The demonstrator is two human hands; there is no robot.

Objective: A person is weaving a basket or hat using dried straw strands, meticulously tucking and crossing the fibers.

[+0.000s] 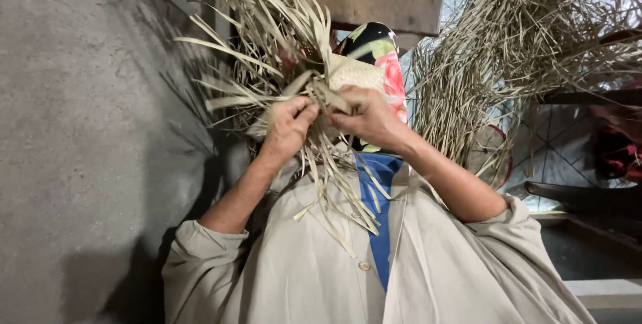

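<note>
Hidden and cut-off parts

The fingertips of the left hand (289, 125) and right hand (366, 118) are buried in the pale dried palm-leaf strips (267, 43). The small woven straw piece (356, 73) is partly covered; the loose straw heap (535, 30) is cropped at the top.

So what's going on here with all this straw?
A person is weaving dried palm-leaf strips by hand. The left hand and the right hand both pinch strips at the edge of a partly woven piece, held up in front of the chest. Loose strip ends fan out above and hang down over the beige shirt. A big heap of unwoven strips lies to the right, with a flowered cloth behind the work.
</note>
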